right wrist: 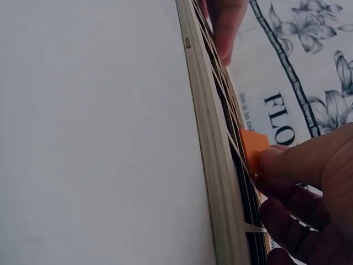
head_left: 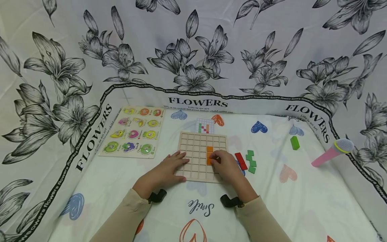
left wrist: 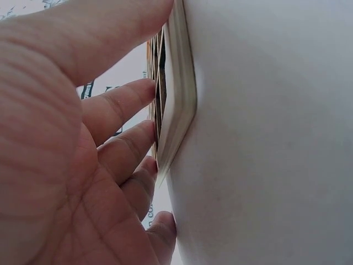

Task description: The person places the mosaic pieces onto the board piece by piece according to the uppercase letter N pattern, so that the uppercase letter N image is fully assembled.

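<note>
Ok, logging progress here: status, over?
Left hand touches left side of pale wooden grid board. Right hand pinches flat orange rectangular block at the board. No obstruction visible.

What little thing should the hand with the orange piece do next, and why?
I'd probably press the orange piece flat into the wooden grid board: the right hand pinches it, it sticks up above the board, and the left hand rests on the board's edge, which should help steady it.

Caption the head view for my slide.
The left hand touches a gridded board while the right hand pinches an orange piece.
</note>
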A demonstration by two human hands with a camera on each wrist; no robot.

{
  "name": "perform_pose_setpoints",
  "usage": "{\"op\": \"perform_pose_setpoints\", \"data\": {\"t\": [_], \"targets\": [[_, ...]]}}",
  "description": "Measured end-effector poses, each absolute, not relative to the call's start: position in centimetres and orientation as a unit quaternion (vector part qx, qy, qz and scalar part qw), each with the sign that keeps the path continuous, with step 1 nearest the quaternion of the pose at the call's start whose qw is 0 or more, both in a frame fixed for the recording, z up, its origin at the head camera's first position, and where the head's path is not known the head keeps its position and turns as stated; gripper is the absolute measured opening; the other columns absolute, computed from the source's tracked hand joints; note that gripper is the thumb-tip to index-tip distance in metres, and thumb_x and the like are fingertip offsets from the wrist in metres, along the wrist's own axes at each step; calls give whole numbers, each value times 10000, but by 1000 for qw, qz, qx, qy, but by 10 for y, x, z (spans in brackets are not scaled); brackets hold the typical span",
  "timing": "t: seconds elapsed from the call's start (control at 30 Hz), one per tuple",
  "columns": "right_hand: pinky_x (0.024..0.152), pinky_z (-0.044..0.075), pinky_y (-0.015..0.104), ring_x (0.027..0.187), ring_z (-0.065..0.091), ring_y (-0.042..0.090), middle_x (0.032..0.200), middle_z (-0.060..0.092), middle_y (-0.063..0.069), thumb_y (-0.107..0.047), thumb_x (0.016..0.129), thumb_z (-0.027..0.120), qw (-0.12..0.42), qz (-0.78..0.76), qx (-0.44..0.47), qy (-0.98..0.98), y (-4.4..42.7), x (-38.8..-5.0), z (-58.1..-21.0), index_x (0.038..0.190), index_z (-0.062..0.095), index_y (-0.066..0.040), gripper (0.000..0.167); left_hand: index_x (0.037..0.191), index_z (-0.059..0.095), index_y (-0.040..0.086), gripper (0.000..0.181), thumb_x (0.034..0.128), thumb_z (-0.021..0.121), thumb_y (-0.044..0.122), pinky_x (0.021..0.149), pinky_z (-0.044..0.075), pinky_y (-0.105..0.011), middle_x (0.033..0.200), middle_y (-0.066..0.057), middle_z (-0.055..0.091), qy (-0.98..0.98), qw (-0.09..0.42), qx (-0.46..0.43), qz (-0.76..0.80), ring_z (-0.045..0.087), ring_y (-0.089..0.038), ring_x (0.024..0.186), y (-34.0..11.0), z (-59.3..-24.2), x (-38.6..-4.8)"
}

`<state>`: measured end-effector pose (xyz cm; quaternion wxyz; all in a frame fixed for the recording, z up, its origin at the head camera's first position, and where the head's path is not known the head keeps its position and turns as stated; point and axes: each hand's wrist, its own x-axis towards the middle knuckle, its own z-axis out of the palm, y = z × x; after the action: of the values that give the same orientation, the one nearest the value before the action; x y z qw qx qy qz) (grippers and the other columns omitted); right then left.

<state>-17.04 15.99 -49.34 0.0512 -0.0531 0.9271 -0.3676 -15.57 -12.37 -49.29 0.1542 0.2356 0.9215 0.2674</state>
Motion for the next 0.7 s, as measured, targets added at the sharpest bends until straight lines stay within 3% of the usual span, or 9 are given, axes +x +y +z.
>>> {"op": "perform_pose_setpoints", "data": {"t": [0.4, 0.7], "targets": [[858, 562, 330, 934, 596, 185, 1080, 693, -28, -154, 1023, 777, 37, -354, -59, 932, 158, -171, -497, 1043, 798, -213, 66, 1629, 531, 164, 768, 956, 854, 348, 1394, 135, -576, 1804, -59, 308, 922, 157, 237, 264, 150, -302, 1713, -125, -491, -156], [836, 533, 396, 954, 614, 253, 1146, 724, 75, -129, 1056, 707, 5, -332, -29, 943, 201, -188, -478, 1210, 787, -101, 175, 1635, 525, 174, 775, 956, 856, 345, 1400, 116, -555, 1808, -35, 299, 920, 159, 235, 269, 142, -283, 1716, -125, -491, -155]]}}
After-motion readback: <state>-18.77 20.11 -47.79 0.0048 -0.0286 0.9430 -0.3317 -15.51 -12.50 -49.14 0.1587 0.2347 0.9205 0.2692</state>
